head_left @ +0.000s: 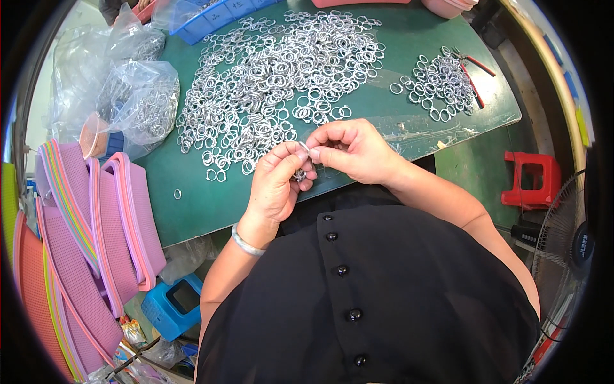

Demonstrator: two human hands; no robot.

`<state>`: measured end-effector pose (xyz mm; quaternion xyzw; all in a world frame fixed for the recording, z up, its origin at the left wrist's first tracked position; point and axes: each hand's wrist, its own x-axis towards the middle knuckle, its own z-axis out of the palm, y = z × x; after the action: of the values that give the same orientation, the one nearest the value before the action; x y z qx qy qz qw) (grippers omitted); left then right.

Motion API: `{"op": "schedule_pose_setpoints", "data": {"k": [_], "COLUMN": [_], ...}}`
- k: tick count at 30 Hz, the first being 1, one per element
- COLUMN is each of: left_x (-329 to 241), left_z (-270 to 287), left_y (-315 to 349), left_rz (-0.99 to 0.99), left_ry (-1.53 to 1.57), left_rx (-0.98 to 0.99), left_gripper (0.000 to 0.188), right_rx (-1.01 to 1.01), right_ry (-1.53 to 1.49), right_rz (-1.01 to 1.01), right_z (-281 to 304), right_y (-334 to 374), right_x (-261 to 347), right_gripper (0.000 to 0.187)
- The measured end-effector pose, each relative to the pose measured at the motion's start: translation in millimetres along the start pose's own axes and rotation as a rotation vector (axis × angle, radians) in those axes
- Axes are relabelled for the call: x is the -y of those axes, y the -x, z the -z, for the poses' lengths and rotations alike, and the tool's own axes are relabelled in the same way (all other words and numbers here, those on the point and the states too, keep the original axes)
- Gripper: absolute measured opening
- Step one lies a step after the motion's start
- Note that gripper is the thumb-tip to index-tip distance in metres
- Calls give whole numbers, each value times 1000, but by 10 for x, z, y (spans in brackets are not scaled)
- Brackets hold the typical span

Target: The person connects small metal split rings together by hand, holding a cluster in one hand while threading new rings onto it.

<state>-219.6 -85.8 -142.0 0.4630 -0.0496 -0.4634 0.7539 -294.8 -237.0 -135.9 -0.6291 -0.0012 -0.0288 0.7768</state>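
Over the near edge of the green table (211, 208), my two hands meet fingertip to fingertip. A silver metal ring (304, 146) is pinched between them. My left hand (272, 182) grips it with thumb and forefinger, while its curled lower fingers have small shiny metal pieces (299, 174) in them, too small to name. From the right, my right hand (364, 153) pinches the same ring with thumb and forefinger. Just beyond my hands spreads a large heap of silver rings (281, 77). A smaller heap of rings (441, 83) lies at the right.
Red-handled pliers (473, 83) lie beside the smaller heap. Clear plastic bags of rings (144, 102) stand at the left, near stacked pink and purple baskets (121, 217). A blue tray (217, 19) is at the back. Below are a blue stool (169, 307), red stool (531, 180) and fan (563, 237).
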Motion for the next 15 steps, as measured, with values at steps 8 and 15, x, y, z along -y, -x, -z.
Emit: {"op": "schedule_pose_setpoints", "data": {"k": [8,15], "left_x": [21,35], "left_z": [12,11], "left_y": [-2,2], "left_rz": [-19,-48], "left_ry": [5,-2], "left_rx": [15,37], "left_gripper": [5,8], "right_rx": [-75,-152], "right_ry": [314,603], "right_rz": [258,451], "right_z": [-37,-53], "right_y": [-5,-16], "right_x": [-26,-50], "right_gripper": [6,7]}}
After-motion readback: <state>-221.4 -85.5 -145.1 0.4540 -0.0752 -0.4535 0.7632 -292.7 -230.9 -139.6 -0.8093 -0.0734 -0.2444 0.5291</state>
